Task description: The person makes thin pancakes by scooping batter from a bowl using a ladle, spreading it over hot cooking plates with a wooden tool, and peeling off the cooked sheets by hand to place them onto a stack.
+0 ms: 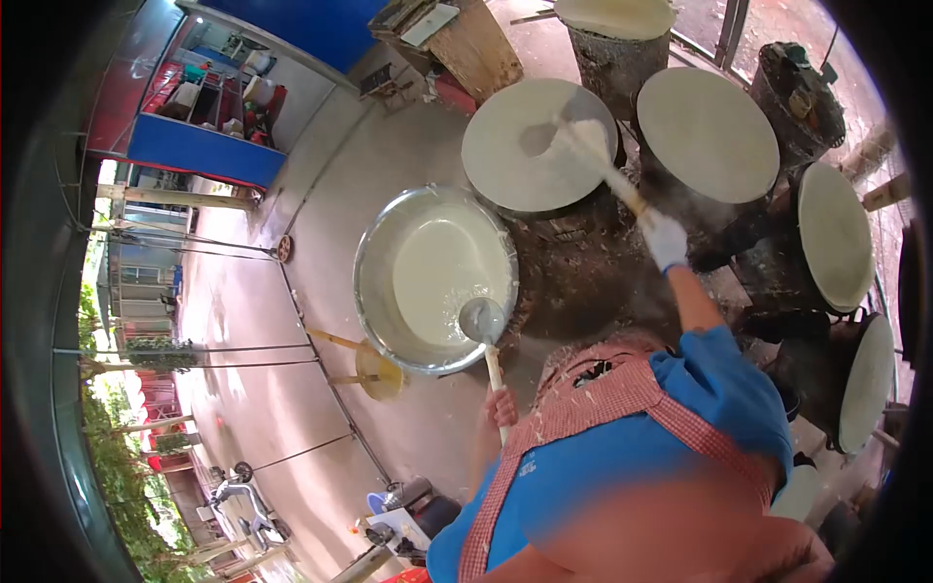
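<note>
My left hand (501, 407) is wrapped round the pale handle of a ladle (481, 320). The ladle's metal bowl is at the near edge of the white batter (437, 272), inside a wide metal basin (362, 309). In a white glove, my right hand (664, 239) grips the wooden handle of a brush-like tool (595, 153). Its pale head is blurred, so I cannot make out its exact kind. That head is over a round griddle (515, 175) with a whitish surface; whether it touches is unclear.
More round pale-topped griddles stand on dark drum stoves: one to the right (709, 136), one at the back (617, 15), others at far right (836, 238) (865, 384). A yellow stool (379, 372) is beside the basin. A wooden box (466, 53) stands behind.
</note>
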The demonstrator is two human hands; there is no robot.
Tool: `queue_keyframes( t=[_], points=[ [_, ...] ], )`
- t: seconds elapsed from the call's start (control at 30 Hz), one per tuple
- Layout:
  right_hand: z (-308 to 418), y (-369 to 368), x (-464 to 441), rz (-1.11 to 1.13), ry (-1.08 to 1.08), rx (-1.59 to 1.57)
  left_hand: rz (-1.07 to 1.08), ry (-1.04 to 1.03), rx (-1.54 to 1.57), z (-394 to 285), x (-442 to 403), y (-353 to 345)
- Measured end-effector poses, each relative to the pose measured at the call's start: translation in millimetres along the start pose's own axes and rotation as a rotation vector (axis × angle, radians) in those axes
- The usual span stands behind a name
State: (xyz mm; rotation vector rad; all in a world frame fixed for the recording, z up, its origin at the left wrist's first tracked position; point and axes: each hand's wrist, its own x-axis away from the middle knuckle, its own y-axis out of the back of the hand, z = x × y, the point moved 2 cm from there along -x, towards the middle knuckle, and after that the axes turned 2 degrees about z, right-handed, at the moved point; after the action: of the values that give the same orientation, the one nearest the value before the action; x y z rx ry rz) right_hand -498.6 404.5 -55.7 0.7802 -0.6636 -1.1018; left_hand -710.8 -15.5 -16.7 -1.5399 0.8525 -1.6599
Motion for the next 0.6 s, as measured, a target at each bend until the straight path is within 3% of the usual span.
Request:
queue_keyframes(
  t=[0.07,0.13,0.17,0.2,0.23,0.27,0.3,0.33,0.4,0.43,0.5,0.57,0.6],
  points=[
    [11.1,4.6,-48.0,-0.189,0.087,-0.128,-0.032,0.035,0.019,-2.4,-7.5,-5.2],
    [34.1,-14.8,-78.6,-0.199,0.197,-0.164,-0.175,-0.031,0.314,7.5,-32.5,-33.2],
    [43.9,-14.8,-60.5,-0.183,0.209,-0.175,-0.231,-0.025,0.231,6.6,-39.9,-43.1],
    [36.2,-19.3,-39.9,0.005,0.254,0.063,-0.235,-0.024,0.229,18.3,-34.3,-70.2],
    [24.6,-15.8,-7.2,-0.053,0.274,0.111,-0.199,-0.032,0.203,18.8,-35.9,-75.4],
    [-0.3,-22.7,7.6,-0.040,0.208,0.053,-0.152,-0.027,0.160,17.3,-37.6,-62.5],
    [-26.8,-22.7,-1.4,0.152,0.064,0.018,-0.116,-0.021,0.104,12.8,-41.3,-48.6],
    [-18.8,-12.1,-30.8,0.135,0.077,0.017,-0.087,-0.014,0.042,12.1,-47.7,-36.1],
    [10.2,10.0,-84.8,-0.094,0.054,-0.322,-0.136,-0.052,-0.114,14.2,-50.1,-21.5],
    [23.8,6.9,-127.8,-0.164,0.110,-0.209,-0.186,-0.082,-0.199,16.6,-53.3,-15.4],
    [43.4,10.0,-202.2,0.003,0.123,-0.117,-0.555,-0.295,-0.631,30.3,-46.5,-29.9],
    [42.6,-2.0,-203.3,0.021,0.139,-0.183,-0.236,-0.075,0.114,28.5,-39.9,-40.6],
    [23.5,-18.5,-192.8,-0.125,0.283,0.012,-0.218,-0.070,0.094,16.1,-48.6,-46.2]
  ],
)
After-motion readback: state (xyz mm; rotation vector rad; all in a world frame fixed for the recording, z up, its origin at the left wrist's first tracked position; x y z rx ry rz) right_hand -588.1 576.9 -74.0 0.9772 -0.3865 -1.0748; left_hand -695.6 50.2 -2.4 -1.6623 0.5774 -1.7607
